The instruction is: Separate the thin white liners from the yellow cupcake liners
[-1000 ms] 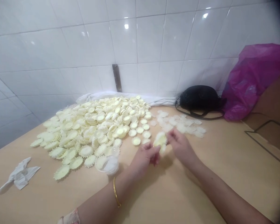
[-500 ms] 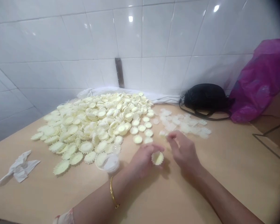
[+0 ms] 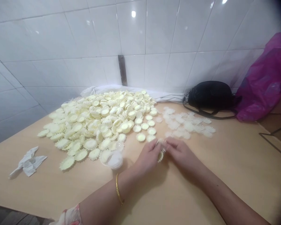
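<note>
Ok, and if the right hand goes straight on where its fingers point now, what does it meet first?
The pale yellow fluted cup, held between both hands; the right hand seems to touch it. Next comes the left hand, though depth is unclear.

No readable text, labels, brands, numbers or signs appear anywhere in this view. The magenta plastic bag [image 3: 264,81] at two o'clock and the black pouch [image 3: 209,95] just beside it show no legible print.
</note>
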The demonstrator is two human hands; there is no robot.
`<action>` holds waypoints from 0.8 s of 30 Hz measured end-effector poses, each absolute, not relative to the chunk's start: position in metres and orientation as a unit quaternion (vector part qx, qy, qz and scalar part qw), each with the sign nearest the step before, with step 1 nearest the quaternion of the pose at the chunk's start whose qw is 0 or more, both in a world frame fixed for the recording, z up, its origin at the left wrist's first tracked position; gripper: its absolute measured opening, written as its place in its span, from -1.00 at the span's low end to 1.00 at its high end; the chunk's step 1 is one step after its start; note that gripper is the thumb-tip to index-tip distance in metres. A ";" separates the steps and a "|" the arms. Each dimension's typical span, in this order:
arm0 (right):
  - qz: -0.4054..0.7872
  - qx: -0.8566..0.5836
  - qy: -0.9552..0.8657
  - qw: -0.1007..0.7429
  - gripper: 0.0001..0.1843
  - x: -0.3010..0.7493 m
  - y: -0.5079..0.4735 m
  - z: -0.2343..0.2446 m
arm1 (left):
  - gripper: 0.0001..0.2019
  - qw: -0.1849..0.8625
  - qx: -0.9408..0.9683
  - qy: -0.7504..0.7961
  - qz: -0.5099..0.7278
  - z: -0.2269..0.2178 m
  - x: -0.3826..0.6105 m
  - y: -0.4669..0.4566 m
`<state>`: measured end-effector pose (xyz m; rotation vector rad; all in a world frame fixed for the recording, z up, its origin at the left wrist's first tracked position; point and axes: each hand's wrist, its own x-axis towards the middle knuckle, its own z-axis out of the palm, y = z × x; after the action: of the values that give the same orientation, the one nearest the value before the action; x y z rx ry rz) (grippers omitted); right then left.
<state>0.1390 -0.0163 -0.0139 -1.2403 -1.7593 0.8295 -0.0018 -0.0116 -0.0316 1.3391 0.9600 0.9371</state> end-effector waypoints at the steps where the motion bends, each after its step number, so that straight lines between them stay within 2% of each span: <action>1: 0.333 -0.497 -0.692 0.403 -0.66 0.137 -0.017 -0.015 | -0.76 0.575 0.578 0.418 0.401 -0.033 -0.002 -0.012; 5: 0.313 -0.526 -0.664 0.430 -0.68 0.132 -0.019 -0.016 | -0.79 0.546 0.594 0.436 0.400 -0.036 -0.001 -0.010; 8: 0.345 -0.534 -0.629 0.447 -0.69 0.134 -0.017 -0.018 | -0.77 0.541 0.589 0.442 0.406 -0.034 0.000 -0.008; 14: 0.453 -0.511 -0.560 0.468 -0.61 0.141 -0.009 -0.026 | -0.80 0.629 0.484 0.468 0.389 -0.022 -0.001 -0.009; 19: 0.450 -0.520 -0.540 0.486 -0.49 0.140 -0.009 -0.024 | -0.74 0.704 0.433 0.410 0.386 -0.019 -0.003 -0.010; 24: 0.478 -0.523 -0.523 0.473 -0.49 0.139 -0.009 -0.022 | -0.77 0.707 0.430 0.400 0.394 -0.021 -0.001 -0.011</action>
<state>0.1387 -0.0093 -0.0220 -1.2810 -1.2799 1.1708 -0.0012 -0.0106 -0.0207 0.9555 0.8876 0.8750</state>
